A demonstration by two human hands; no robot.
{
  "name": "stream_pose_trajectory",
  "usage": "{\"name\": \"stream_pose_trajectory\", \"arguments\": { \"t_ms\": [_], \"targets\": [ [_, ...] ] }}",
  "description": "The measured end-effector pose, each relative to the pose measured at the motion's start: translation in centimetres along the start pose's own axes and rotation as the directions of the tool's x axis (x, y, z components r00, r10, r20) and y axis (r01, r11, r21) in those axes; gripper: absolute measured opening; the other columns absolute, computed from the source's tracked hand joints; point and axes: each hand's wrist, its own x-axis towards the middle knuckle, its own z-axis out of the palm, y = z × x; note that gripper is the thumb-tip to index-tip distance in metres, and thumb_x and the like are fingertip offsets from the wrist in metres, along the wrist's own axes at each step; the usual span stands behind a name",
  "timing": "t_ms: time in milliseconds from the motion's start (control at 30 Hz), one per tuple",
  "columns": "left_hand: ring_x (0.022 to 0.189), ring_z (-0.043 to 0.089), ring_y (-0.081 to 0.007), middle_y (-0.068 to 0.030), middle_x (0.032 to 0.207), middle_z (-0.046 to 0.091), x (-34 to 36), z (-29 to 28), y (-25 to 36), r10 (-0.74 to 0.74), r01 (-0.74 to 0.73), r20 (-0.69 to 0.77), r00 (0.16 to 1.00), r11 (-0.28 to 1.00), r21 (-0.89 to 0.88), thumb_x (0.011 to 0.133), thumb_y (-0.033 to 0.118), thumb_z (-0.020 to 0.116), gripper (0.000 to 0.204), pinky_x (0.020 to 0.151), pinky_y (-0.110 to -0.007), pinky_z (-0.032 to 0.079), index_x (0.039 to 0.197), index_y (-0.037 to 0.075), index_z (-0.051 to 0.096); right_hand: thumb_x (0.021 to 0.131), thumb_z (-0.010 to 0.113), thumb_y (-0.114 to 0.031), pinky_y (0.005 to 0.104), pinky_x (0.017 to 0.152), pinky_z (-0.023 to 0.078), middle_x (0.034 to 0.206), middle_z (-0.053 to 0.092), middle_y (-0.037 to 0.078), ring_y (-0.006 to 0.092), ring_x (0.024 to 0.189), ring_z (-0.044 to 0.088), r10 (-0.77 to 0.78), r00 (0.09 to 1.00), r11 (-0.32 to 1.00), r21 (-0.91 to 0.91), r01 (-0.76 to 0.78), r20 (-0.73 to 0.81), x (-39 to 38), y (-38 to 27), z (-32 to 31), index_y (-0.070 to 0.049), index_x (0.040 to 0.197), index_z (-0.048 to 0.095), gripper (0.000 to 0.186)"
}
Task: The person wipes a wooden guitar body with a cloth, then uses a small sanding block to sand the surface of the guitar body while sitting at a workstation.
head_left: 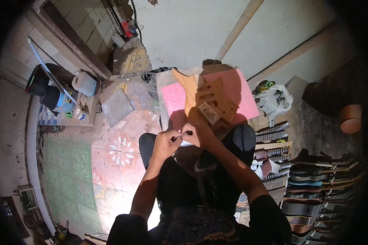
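Pink sheeting lies under a guitar body. Just beside that body, I see left hand and right hand, fingertips pinching a small pale piece.

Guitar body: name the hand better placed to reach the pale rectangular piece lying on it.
Likely the right hand: in this view it sits just below the pale rectangular piece on the guitar body; the left hand is farther off.
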Motion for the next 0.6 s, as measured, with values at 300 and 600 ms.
{"name": "stream_pose_trajectory", "arguments": {
  "t_ms": [300, 600],
  "targets": [
    [0.059, 0.061, -0.0275, -0.0140, 0.070, 0.061, 0.5, 0.3, -1.3, 0.256, -0.218, -0.094, 0.962, 0.929, 0.300, 0.079, 0.006, 0.071, 0.010, 0.053, -0.035, 0.047, 0.077, 0.000, 0.064, 0.082, 0.067, -0.023, 0.0405, 0.067, 0.050, 0.077, 0.066, 0.022, 0.0334, 0.072, 0.067, 0.219, 0.972, 0.973, 0.089, -0.212, -0.087, 1.1, 0.5, 2.2, 0.001, 0.083, 0.067, 0.025],
    [0.072, 0.054, -0.0054, 0.0033, 0.080, 0.063, 2.3, -0.8, -3.0, -0.186, 0.159, -0.025, 0.982, 0.894, -0.419, 0.096, 0.009, 0.066, 0.010, 0.066, -0.025, 0.047, 0.093, 0.000, 0.067, 0.080, 0.063, -0.004, 0.0341, 0.088, 0.047, 0.114, 0.066, 0.016, 0.0234, 0.104, 0.063, 0.164, 0.972, 0.931, 0.353, -0.096, -0.168, 1.3, 3.2, 0.6, -0.002, 0.112, 0.063, 0.032]
  ]
}}
